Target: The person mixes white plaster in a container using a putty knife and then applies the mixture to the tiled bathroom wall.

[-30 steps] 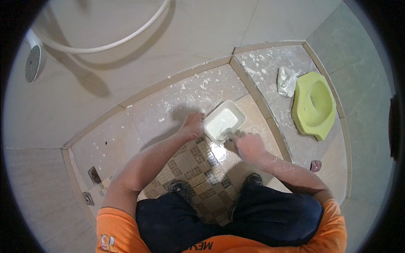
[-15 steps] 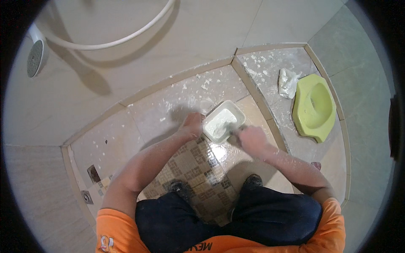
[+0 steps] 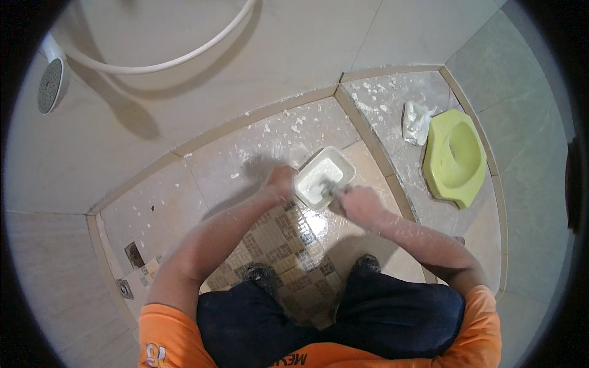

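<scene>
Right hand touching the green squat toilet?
Apart. The head view shows a plain gap between the right hand and the green squat toilet, with the tan curb running through it.

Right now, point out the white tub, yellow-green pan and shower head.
White tub (image 3: 348, 172), head view: right inner wall.
Yellow-green pan (image 3: 462, 157), head view: basin.
Shower head (image 3: 50, 86), head view: spray face.

A yellow-green squat toilet (image 3: 457, 158) sits on a tiled floor section (image 3: 408, 168). Just left of it lies a crumpled white packet (image 3: 416, 122), perhaps a plastic bag. Well left of the toilet are a white shower head (image 3: 50, 87), its curving hose (image 3: 172, 64) and, lower, a small drain (image 3: 124, 289).
</scene>
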Tool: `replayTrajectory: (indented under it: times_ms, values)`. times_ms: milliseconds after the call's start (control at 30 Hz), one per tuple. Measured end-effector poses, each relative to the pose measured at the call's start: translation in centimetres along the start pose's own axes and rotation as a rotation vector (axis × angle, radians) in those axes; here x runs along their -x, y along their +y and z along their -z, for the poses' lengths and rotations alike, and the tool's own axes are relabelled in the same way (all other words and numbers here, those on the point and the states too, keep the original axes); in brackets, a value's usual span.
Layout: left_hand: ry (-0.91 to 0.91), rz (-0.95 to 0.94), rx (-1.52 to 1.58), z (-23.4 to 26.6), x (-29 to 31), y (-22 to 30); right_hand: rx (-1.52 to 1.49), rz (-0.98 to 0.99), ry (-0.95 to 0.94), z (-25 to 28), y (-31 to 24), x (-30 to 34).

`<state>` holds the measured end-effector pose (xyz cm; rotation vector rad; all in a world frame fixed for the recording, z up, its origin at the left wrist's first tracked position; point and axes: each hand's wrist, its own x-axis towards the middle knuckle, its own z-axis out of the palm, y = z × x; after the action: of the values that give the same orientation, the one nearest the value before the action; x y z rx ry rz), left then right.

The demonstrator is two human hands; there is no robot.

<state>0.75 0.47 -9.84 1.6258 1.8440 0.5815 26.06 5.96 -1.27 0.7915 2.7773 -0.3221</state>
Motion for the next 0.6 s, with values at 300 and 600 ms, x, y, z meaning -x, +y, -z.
replayTrajectory:
  times_ms: [300, 600]
  values:
    - [-0.081, -0.015, 0.068, 0.8, 0.1, -0.2, 0.015, -0.065, 0.028, 1.1, 0.2, -1.1]
    - [-0.095, 0.023, 0.093, -0.4, -0.2, -1.7, 0.001, -0.077, -0.014, 0.6, 0.6, -1.9]
